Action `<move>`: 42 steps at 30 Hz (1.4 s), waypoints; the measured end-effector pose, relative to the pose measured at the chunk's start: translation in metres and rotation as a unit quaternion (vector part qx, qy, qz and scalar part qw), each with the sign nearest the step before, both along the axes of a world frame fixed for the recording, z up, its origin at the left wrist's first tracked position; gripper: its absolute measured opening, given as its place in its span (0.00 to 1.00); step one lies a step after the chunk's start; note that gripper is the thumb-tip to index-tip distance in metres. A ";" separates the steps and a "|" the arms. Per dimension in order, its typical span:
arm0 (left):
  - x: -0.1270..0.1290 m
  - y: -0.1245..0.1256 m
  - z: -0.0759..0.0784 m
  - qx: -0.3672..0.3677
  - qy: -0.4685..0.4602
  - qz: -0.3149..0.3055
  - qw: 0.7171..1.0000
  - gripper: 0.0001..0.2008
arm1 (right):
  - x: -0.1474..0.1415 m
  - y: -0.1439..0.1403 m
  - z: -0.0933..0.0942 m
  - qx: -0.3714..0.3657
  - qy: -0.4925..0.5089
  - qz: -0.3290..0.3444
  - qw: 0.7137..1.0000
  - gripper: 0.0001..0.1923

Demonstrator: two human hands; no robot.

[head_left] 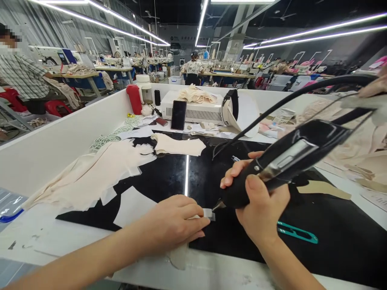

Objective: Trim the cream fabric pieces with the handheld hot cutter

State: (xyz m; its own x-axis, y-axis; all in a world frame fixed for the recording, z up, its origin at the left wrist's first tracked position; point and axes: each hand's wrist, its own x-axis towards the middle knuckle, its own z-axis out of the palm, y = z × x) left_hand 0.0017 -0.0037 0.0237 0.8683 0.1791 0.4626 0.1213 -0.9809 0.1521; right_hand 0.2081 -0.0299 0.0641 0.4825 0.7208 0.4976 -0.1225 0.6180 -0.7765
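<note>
Left hand point(177, 221) on clear strip point(208, 212), grip unclear, right hand point(262, 209) gripping black tool point(290, 155), black worktop point(335, 249), lit sewing hall point(237, 34)

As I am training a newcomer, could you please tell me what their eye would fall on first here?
Probably the bulky black tool, held in the right hand at right of centre. Its pointed tip is at a small pale strip by the left hand. Behind, a dark phone stands before a white vented box.
</note>
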 end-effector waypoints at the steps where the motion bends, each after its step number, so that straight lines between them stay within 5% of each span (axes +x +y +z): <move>1: 0.006 0.002 -0.003 0.008 0.000 0.000 1.000 0.11 | -0.001 0.000 -0.002 -0.002 -0.002 0.006 1.000 0.21; 17: 0.009 0.006 -0.012 0.048 0.062 0.060 0.995 0.15 | -0.002 0.000 -0.009 -0.005 0.007 0.024 1.000 0.22; 42: 0.008 0.008 -0.015 0.055 0.061 0.054 0.995 0.15 | -0.003 0.001 -0.010 -0.016 0.009 0.018 1.000 0.18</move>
State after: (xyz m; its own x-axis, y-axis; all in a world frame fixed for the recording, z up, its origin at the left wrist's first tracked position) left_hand 0.0096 0.0041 0.0090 0.8976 0.2291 0.3766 0.2386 -0.9709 0.0220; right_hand 0.2055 -0.0287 0.0539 0.4645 0.7533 0.4656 -0.1577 0.5878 -0.7935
